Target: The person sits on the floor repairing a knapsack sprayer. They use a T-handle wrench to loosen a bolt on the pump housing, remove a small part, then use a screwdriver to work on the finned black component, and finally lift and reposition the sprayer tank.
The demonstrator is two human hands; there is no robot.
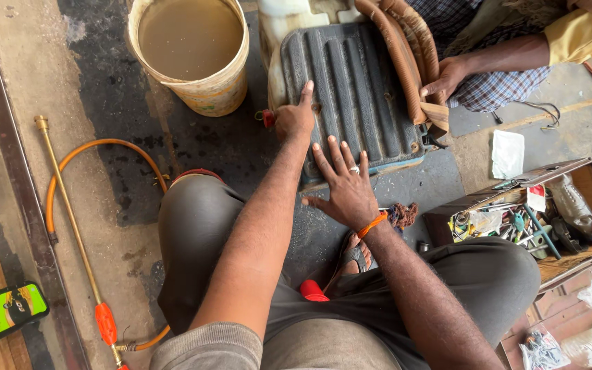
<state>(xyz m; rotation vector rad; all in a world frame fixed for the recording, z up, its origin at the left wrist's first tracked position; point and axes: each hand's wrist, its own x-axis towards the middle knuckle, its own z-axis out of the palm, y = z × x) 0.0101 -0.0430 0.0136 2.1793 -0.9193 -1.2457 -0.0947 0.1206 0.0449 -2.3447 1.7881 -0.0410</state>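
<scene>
Pressing on the grey ribbed tank [354, 89], which lies flat on the concrete floor [104, 103] at 12 o'clock from the person's knees, both hands are on its near part. The left hand [294, 118] rests at the tank's left edge with the fingers mostly curled and one finger pointing up along a rib; just beside it, at 9 o'clock, a small red cap [268, 118] sticks out of the tank's side. The right hand [346, 185] lies flat and spread on the lower edge, holding nothing.

As a judgement, the work on the tank is at an early or middle stage: the tank is laid down and steadied, the tools in the wooden box [587, 175] at 3 o'clock are untouched, and the brass spray lance [70, 219] with its orange hose [104, 147] lies apart at 9 o'clock, not joined to anything visible.

A co-worker's hand [447, 75] grips the brown strap [405, 48] at 1 o'clock. The tank's top end is cut off by the frame, and whether the left thumb touches the red cap I cannot tell. The bucket of muddy water [190, 41] stands at 11 o'clock.
</scene>
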